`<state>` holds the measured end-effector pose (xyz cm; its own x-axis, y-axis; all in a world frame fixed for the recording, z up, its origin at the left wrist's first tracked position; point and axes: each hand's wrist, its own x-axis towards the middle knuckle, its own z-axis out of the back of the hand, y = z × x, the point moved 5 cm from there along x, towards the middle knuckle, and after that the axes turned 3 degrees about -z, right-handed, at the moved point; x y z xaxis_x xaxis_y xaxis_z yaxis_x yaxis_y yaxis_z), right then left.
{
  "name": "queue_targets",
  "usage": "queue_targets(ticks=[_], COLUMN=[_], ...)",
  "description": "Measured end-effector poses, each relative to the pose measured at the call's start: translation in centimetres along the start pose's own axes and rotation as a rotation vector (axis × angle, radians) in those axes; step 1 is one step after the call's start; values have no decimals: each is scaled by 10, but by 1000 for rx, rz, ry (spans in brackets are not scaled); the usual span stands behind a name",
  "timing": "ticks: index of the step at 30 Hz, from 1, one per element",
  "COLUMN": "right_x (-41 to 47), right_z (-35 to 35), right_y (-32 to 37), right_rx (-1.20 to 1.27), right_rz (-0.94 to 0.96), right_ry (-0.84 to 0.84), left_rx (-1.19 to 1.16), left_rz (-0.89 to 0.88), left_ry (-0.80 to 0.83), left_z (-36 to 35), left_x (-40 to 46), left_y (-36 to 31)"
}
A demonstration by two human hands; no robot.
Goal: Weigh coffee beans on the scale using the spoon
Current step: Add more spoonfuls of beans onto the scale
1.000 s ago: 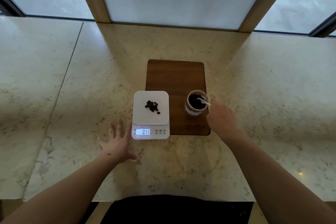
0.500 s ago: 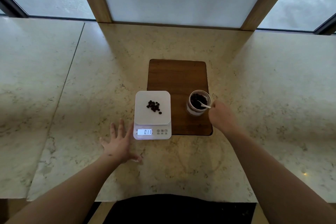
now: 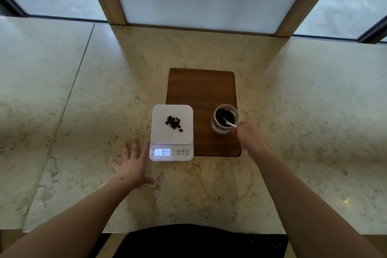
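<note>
A small pile of coffee beans [image 3: 174,122] is seen on the white scale [image 3: 172,132]. The white spoon [image 3: 229,123], dipped in the jar [image 3: 225,119] on the wooden board [image 3: 201,90], is pinched by the right hand [image 3: 250,136]. The left hand [image 3: 132,165] is laid flat, fingers spread, on the counter [image 3: 104,111] beside the scale.

Both forearms bare, no sleeves visible up to frame edge. No watch, no ring, no glove on left hand [image 3: 132,168] or right hand [image 3: 250,137]. Small dark mark near left wrist. Black garment [image 3: 201,241] at bottom, over torso.
</note>
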<state>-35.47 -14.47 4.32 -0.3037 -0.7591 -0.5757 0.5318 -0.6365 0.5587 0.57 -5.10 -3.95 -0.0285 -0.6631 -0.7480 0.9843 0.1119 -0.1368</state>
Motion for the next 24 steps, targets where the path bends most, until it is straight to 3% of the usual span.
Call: queue_targets(ticks=[15, 24], right_x=[3, -7], right_z=[-7, -7], right_y=[-18, -13], right_rx=[295, 341], right_rz=[-222, -152], right_ry=[49, 127], left_rx=[8, -2], left_rz=[8, 5], left_ry=[10, 6], left_z=[0, 0], left_x=[0, 1], left_y=[0, 0])
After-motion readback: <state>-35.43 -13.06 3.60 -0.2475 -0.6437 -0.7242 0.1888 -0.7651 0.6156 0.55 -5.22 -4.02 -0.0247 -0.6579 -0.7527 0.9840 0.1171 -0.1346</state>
